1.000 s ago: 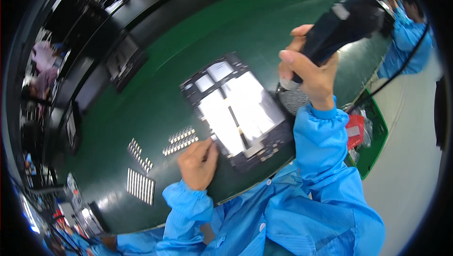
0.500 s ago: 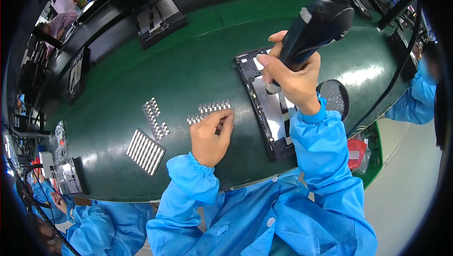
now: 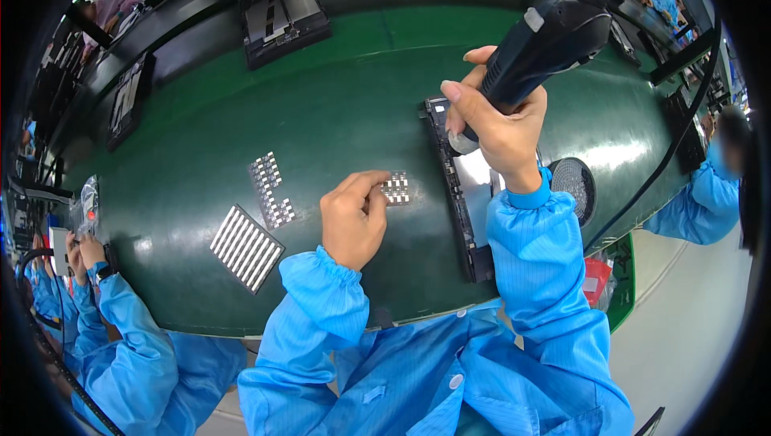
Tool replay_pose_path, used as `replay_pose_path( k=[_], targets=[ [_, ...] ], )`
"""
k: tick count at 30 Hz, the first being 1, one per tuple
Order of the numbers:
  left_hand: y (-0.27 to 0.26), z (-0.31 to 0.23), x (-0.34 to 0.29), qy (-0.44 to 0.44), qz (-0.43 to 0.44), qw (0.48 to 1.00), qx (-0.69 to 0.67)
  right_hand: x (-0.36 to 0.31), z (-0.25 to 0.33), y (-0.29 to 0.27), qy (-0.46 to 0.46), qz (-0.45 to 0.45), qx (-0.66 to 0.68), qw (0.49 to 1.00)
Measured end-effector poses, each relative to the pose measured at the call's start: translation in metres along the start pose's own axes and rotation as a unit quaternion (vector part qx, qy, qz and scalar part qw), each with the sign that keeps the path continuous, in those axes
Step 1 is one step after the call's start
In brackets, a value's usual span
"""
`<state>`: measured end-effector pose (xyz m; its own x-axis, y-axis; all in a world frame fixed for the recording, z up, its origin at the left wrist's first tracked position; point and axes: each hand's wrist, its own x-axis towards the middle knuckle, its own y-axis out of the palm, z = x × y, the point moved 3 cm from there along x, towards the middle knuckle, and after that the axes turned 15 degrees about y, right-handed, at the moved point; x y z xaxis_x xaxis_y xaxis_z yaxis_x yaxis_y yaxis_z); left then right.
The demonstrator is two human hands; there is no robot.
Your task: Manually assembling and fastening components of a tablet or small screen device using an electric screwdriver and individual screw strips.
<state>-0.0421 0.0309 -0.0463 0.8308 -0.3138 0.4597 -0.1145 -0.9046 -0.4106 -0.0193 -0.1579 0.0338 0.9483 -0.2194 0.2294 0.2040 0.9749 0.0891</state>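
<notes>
My right hand [image 3: 510, 135] is wrapped round a dark electric screwdriver [image 3: 534, 50]. The tool's lower end is over a flat black device housing [image 3: 455, 183] with silver plates inside; hand and sleeve cover much of that housing. My left hand [image 3: 350, 218] has its thumb and fingers drawn together at the edge of a small patch of black-and-white parts [image 3: 396, 189]. Whether anything is pinched there is hidden. Left of it lie a second stepped patch of similar parts [image 3: 273, 192] and a dark card with white stripes [image 3: 246, 250].
Beside my right forearm sits a round dark dish [image 3: 580, 187] of tiny pieces. Another housing [image 3: 283, 22] lies at the far side of the green table [image 3: 337, 107]. A green bin [image 3: 625, 283] stands below the right edge. Co-workers in blue sleeves [image 3: 132, 323] are on both sides.
The two offset strips by my left hand now show as one compact patch at its fingertips. The device housing appears farther right under the screwdriver. A left co-worker's hands have moved up to the table.
</notes>
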Motion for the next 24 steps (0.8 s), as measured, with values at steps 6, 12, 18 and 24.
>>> replay_pose_path(
  k=[6, 12, 18, 24],
  targets=[
    [0.001, 0.004, -0.002, 0.020, 0.001, 1.000, -0.002, 0.003, -0.007, 0.000, -0.010, -0.013, 0.031, 0.999],
    [0.000, 0.001, -0.002, 0.046, -0.030, 0.998, -0.018, 0.002, -0.007, 0.001, -0.006, -0.008, 0.022, 1.000],
    [-0.001, -0.004, -0.002, 0.054, -0.035, 0.997, -0.029, -0.002, -0.007, 0.004, 0.000, -0.002, 0.014, 1.000],
    [0.005, -0.015, -0.004, 0.085, -0.019, 0.995, -0.041, -0.005, -0.008, 0.007, -0.020, 0.023, -0.011, 0.999]
  ],
)
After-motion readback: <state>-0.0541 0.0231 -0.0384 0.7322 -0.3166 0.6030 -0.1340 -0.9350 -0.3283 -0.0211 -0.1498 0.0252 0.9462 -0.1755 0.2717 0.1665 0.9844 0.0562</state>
